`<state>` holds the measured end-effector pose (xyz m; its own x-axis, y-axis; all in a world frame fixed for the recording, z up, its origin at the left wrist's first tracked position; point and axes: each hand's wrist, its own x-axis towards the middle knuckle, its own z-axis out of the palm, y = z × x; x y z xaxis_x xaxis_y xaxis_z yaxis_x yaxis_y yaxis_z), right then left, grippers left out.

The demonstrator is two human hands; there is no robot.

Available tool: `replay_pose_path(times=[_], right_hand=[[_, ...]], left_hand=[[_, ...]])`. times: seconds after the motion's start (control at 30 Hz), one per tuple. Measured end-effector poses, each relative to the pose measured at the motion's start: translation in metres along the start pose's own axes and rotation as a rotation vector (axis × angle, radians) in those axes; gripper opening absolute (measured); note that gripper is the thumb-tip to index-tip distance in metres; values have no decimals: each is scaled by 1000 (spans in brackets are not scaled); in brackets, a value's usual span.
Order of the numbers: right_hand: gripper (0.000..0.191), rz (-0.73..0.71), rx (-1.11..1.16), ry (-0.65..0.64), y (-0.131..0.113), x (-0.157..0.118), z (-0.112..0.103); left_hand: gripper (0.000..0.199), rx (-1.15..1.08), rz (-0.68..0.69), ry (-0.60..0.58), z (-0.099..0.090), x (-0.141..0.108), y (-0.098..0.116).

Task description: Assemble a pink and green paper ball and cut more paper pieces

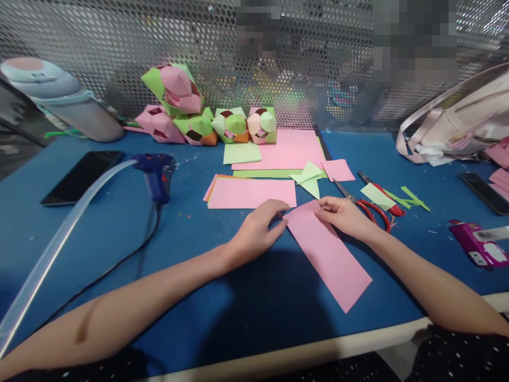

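A long pink paper strip (330,260) lies slantwise on the blue table, its far end slightly raised between my hands. My left hand (258,231) pinches the left corner of that end between thumb and curled fingers. At the opposite corner, my right hand (344,216) grips the strip with thumb and fingertips. Just beyond the hands lie a folded light green paper piece (310,179) and a pile of pink and orange paper strips (252,192). Red-handled scissors (368,207) rest close to my right hand, partly behind it.
A blue glue gun (155,175) with a long clear glue stick (79,212) and black cord stands left, beside a dark tablet (83,178). Folded paper balls (199,126) line the perforated metal panel. A bottle (67,98), bag (457,116), phone (485,191) and purple device (479,244) flank the table.
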<state>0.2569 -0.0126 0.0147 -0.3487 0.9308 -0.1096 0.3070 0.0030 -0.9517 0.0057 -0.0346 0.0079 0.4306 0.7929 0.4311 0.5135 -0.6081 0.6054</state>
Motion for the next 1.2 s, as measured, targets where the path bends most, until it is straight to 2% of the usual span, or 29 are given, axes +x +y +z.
replay_pose_path(times=[0.07,0.2,0.37,0.5,0.67,0.8,0.97,1.2], right_hand=[[11,-57,-137,-6,-3,-2,1],[10,-183,-328,51,-6,-6,10],[12,-509,-510,157,1,-7,21],[16,-715,-683,95,8,-10,23],[17,-884,-857,33,14,-17,21],[23,-975,-933,-49,21,-20,18],[29,-1024,-981,-112,22,-21,15],[22,-1086,-1007,-168,12,-24,17]], left_hand=[[20,-6,-68,-62,2,4,-7],[18,27,-39,-137,6,4,-12],[16,35,10,-171,8,2,-12],[11,7,14,-193,3,3,-17],[9,1,-5,-232,-3,6,-25],[12,8,-32,-257,-7,7,-24],[14,-7,-70,-295,-10,9,-23],[14,-14,-84,-317,-11,10,-23]])
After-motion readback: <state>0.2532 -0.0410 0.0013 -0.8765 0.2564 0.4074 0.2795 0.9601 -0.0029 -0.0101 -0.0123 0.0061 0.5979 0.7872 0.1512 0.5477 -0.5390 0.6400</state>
